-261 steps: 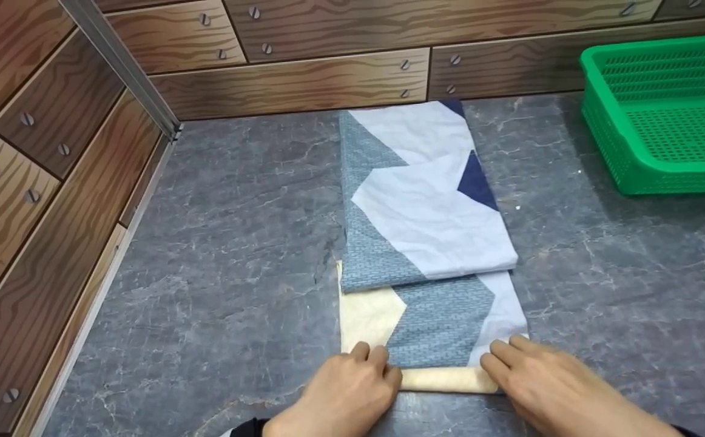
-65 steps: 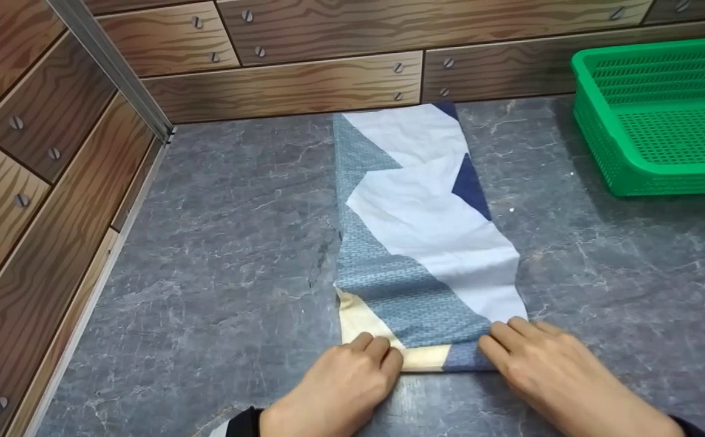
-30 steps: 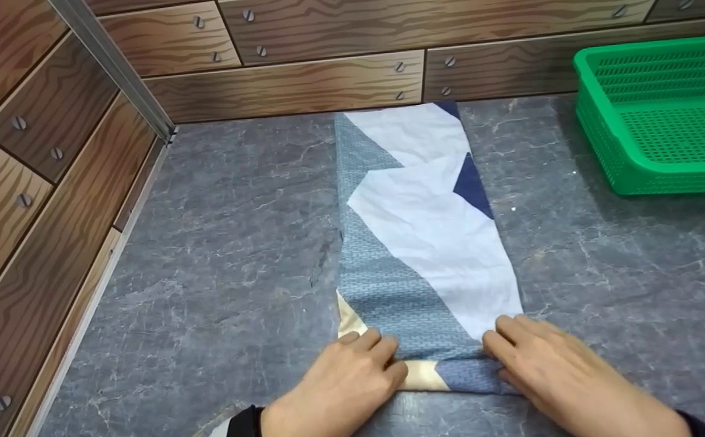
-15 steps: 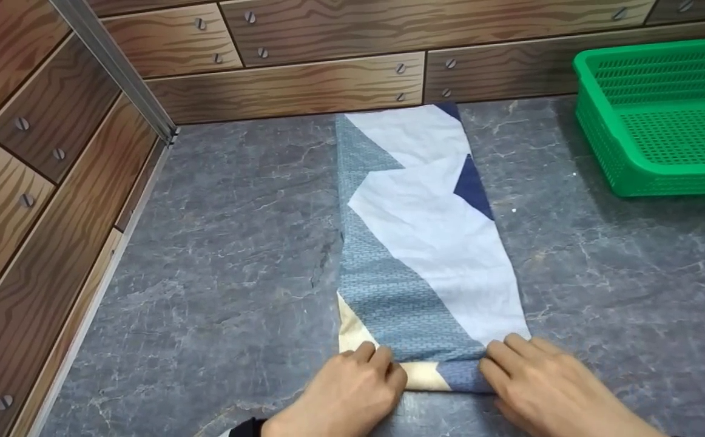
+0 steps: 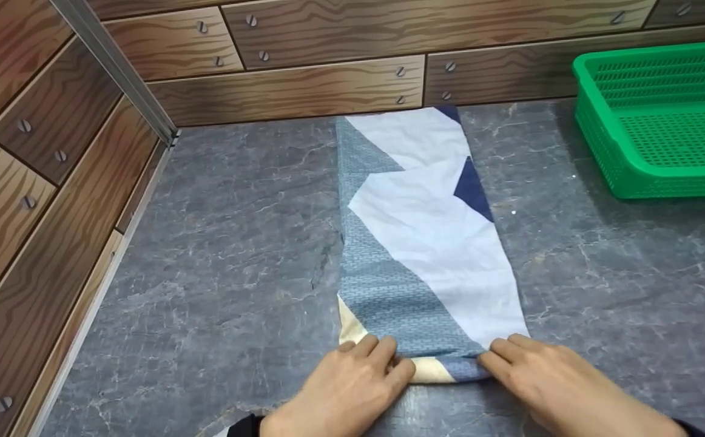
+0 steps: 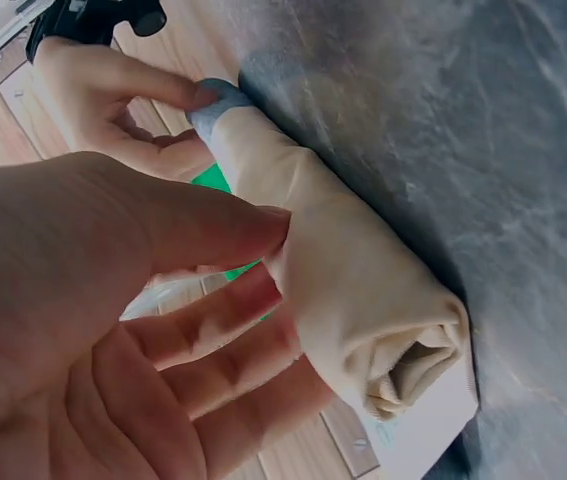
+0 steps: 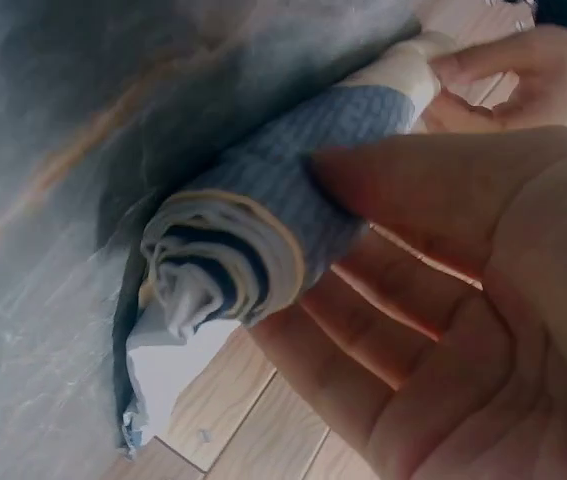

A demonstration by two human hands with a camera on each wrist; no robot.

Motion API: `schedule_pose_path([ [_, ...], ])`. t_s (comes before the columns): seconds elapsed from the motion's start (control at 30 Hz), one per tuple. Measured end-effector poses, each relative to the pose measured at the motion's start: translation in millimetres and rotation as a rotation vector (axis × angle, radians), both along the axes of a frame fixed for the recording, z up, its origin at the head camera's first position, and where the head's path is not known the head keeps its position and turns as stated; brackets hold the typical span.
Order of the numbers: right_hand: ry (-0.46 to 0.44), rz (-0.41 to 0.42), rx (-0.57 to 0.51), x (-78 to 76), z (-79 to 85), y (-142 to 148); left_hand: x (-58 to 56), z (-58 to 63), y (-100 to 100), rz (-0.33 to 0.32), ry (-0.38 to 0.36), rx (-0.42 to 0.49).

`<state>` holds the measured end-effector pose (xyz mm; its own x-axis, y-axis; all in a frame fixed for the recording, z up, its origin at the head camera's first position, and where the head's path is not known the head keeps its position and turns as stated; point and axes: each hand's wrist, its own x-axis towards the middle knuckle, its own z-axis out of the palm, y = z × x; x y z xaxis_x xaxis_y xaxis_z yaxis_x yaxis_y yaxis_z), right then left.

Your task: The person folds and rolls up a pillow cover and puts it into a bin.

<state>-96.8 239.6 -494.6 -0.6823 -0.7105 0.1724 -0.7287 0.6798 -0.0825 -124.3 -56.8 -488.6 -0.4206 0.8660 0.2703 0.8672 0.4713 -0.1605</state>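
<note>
Down the surface (image 5: 237, 243) from its far edge runs a cloth (image 5: 431, 255). Left hand (image 5: 352, 382) and right hand (image 5: 553, 376) pinch its rolled end, how tightly I can't tell.

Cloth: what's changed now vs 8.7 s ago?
The crosswise overlap edge on the cloth is gone; its face runs unbroken down to the roll, which now shows cream and blue, not mostly cream. Unchanged: left hand and right hand holding the roll; green basket at far right.

In the head view, the far-right green perforated plastic basket (image 5: 686, 182) is cut off; hands (image 5: 349, 385) (image 5: 562, 379) hide the multicoloured cloth roll (image 5: 440, 369) ends.
</note>
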Motion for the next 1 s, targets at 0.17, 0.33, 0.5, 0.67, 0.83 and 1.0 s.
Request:
schedule_pose_path([
  [0.17, -0.112, -0.006, -0.081, -4.9, 4.9, 9.2, 1.6, -5.3, 2.1, -0.014, 0.181, 0.040],
  [0.33, -0.188, 0.002, -0.112, -9.0, 6.9, 15.4, 1.3, -8.3, 4.2, -0.016, 0.225, 0.068],
  [0.5, -0.201, -0.014, -0.134, -9.2, 5.3, 19.1, -1.5, -4.4, 0.8, -0.058, 0.056, 0.064],
  [0.67, -0.228, -0.043, -0.141, -10.0, 5.1, 19.4, -7.0, -0.2, -3.4, -0.052, -0.146, 0.040],
  [0.83, -0.107, -0.094, -0.093, -7.5, 6.1, 13.5, -12.8, -0.2, -5.9, -0.017, -0.276, 0.035],
  [1.0, 0.065, -0.158, -0.027, -4.5, 8.5, 5.7, -14.2, -0.1, -5.3, -0.002, -0.232, 0.082],
])
